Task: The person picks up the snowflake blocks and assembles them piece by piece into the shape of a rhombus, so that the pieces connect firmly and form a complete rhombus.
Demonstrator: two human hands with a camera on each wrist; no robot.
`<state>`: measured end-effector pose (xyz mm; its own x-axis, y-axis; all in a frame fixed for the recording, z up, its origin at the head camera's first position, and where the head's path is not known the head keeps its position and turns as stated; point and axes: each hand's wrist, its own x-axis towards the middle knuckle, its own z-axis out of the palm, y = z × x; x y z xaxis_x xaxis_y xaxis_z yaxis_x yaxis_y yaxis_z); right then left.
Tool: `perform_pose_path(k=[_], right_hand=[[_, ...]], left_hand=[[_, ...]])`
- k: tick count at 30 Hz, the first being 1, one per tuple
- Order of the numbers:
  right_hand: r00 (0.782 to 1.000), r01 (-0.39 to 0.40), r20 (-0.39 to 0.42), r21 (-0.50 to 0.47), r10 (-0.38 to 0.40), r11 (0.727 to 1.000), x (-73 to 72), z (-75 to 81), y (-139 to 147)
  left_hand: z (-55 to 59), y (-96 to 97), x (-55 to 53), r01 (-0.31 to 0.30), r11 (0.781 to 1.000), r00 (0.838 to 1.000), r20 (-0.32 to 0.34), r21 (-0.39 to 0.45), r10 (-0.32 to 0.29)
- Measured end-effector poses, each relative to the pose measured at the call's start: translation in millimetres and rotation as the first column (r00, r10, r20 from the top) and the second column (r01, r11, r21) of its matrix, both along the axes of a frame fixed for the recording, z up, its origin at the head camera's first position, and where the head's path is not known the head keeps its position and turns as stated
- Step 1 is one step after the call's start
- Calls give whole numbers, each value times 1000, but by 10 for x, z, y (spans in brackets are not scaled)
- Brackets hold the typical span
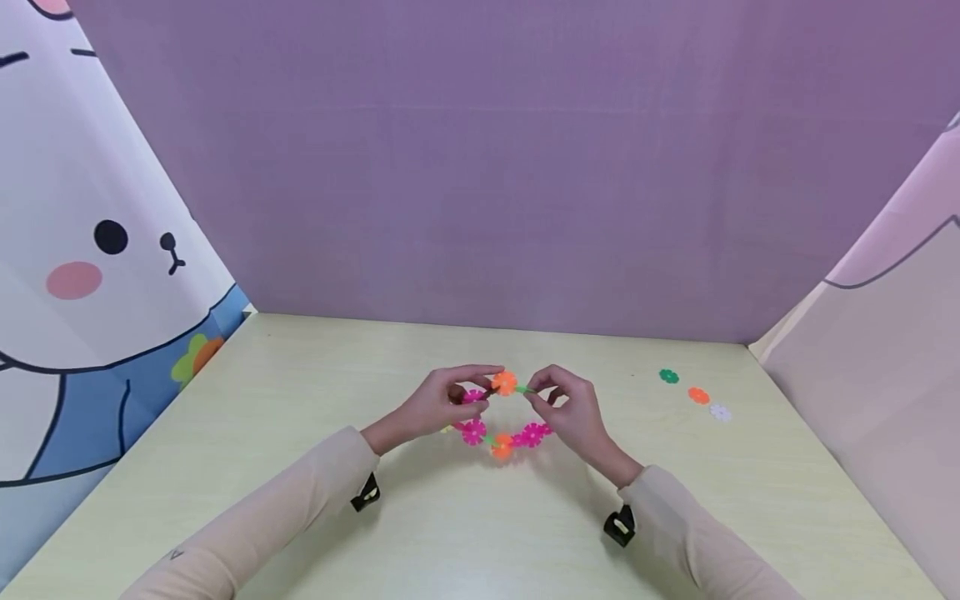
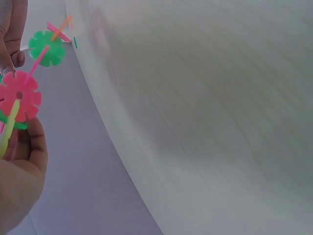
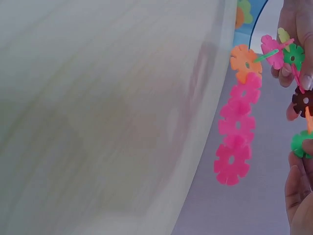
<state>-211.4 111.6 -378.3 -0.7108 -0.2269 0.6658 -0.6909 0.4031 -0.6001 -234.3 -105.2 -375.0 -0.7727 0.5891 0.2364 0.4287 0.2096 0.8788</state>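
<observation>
A chain of flower-shaped plastic interlocking discs hangs in a loop between my hands, over the table. My left hand (image 1: 442,400) pinches it near a brown disc (image 3: 302,102) and the orange disc (image 1: 505,383) at the top. From the right, my right hand (image 1: 573,417) grips a green disc (image 3: 299,145) that meets the orange one. Lower in the loop are pink discs (image 3: 232,164) and another orange disc (image 3: 246,63). A pink disc (image 2: 20,95) and a yellow disc (image 2: 9,129), seen edge-on, sit by the left fingers in the left wrist view.
On the right of the pale table (image 1: 480,533) lie three loose discs: green (image 1: 669,377), orange (image 1: 699,396) and white (image 1: 720,412). A purple cloth wall (image 1: 480,167) rises behind the table, with printed cartoon panels at both sides.
</observation>
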Motion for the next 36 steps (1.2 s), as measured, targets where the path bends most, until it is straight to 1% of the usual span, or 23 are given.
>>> perform_pose_path(k=[5, 10, 13, 16, 18, 21, 24, 30, 36], right_hand=[[1000, 1, 9, -3, -1, 1000, -4, -6, -21], [1000, 13, -14, -7, -14, 1000, 2, -2, -46], [999, 16, -33, -6, -16, 1000, 6, 2, -60], [998, 12, -61, -1, -12, 1000, 9, -1, -71], [996, 9, -85, 4, -9, 1000, 10, -8, -78], [994, 3, -114, 11, -2, 1000, 3, -28, -87], [992, 0, -127, 10, 1, 1000, -36, -73, -88], [991, -15, -130, 13, 17, 1000, -232, -278, -33], [989, -39, -139, 33, 43, 999, -291, -308, -7]], left_hand=[[-21, 43, 11, -59, 997, 998, -19, 48, 60], [-27, 74, 22, -125, 991, 990, -66, 47, 128], [-94, 83, -18, -159, 986, 983, -86, 44, 162], [-187, 82, -76, -176, 983, 981, -78, 51, 180], [-245, 77, -112, -183, 981, 980, -65, 57, 187], [-285, 69, -137, -183, 981, 981, -49, 69, 187], [-299, 65, -154, -180, 981, 982, -40, 75, 184], [-308, 59, -172, -156, 983, 987, -23, 93, 159], [-318, 47, -186, -147, 984, 989, -8, 99, 149]])
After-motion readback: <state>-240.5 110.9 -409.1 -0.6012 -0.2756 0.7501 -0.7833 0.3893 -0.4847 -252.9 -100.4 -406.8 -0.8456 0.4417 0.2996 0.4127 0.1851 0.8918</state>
